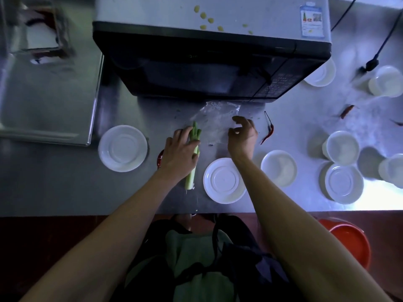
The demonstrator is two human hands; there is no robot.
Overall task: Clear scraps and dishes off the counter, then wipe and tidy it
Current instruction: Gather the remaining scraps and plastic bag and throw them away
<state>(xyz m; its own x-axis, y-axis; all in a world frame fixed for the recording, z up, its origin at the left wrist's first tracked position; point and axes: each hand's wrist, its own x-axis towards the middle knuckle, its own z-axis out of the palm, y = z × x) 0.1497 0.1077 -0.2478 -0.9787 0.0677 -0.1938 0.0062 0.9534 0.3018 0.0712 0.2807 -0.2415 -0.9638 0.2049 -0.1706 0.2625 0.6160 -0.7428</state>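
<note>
The stalk (192, 153) lies on the table (65, 188) with its long axis running away from the person, under the left hand (180, 154), whose grip curls round it. The right hand (242, 136), grip loose and holding nothing, hovers over the bag (214, 118) just right of it.

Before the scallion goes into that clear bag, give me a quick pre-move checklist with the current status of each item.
1. Left hand has the scallion: ok, fingers curl over its stalk on the counter.
2. Right hand has the plastic bag: cannot tell, fingers are curled at its edge but a pinch is not clear.
3. Bag mouth open: cannot tell, the film lies crumpled.
4. Red chili clear of the bag: ok, it lies apart on the right.
5. White plate out of the way: ok, nearer the counter edge than both hands.
</note>
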